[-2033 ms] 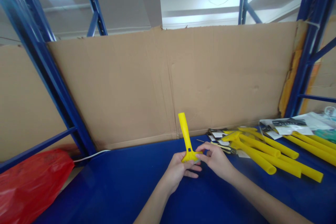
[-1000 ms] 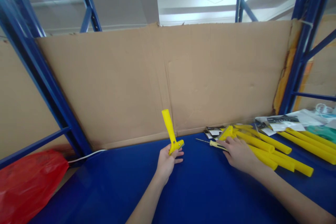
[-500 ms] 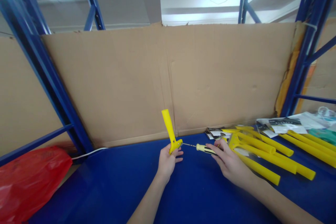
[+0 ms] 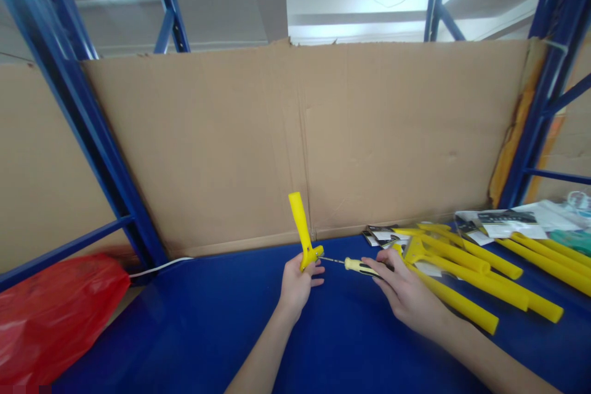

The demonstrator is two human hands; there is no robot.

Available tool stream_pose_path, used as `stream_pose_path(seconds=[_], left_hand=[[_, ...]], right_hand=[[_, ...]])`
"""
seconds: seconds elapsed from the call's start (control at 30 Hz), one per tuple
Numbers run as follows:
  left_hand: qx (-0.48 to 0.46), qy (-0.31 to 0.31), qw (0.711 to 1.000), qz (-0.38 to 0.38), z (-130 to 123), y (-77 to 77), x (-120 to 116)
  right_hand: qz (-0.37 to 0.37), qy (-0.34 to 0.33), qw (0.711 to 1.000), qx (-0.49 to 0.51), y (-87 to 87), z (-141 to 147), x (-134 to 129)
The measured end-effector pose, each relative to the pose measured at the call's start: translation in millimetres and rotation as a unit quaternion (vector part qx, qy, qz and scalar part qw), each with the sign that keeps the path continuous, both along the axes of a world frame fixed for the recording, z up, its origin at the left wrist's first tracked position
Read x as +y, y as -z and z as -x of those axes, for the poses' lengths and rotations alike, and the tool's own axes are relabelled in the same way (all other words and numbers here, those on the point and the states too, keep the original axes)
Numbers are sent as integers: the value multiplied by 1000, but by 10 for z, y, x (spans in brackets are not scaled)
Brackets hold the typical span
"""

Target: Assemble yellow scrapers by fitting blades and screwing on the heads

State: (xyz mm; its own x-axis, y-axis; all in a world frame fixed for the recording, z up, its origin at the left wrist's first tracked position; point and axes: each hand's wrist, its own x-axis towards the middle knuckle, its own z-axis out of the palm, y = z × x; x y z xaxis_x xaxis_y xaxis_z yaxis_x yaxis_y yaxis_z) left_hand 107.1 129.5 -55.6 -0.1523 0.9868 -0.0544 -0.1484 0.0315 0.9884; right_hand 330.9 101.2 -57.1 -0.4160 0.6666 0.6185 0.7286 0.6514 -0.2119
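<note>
A yellow plastic part point(image 4: 301, 231) with a long tube and a short side stub stands tilted in my left hand point(image 4: 296, 286), which grips its lower end above the blue table. My right hand point(image 4: 401, 286) is closed round the pale yellow and black handle of a screwdriver point(image 4: 357, 266). The shaft points left, and its tip is at the stub of the yellow part; whether it sits in a screw is too small to tell. Several yellow tubular parts point(image 4: 457, 301) lie just beyond and to the right of my right hand.
Flat packages point(image 4: 505, 221) and more yellow tubes point(image 4: 545, 265) lie at the right. A red plastic bag point(image 4: 60, 314) is at the left, near a white cord point(image 4: 161, 266). Cardboard point(image 4: 221, 148) stands behind the blue table point(image 4: 194, 326), between blue rack posts point(image 4: 108, 151).
The whole view has shifted slightly, so the surroundings appear a little further right. The fingers of my right hand have shifted a little on the screwdriver handle; both hands keep their holds.
</note>
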Motion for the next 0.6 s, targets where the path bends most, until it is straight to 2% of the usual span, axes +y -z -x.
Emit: stream_pose_path(seconds=[0.47, 0.6], left_hand=[[10, 8, 1000, 1, 14, 27, 14], [27, 15, 1000, -6, 2, 67, 28]], right_hand=[[-9, 22, 1000, -7, -34, 16, -26], [-11, 79, 997, -1, -30, 57, -60]])
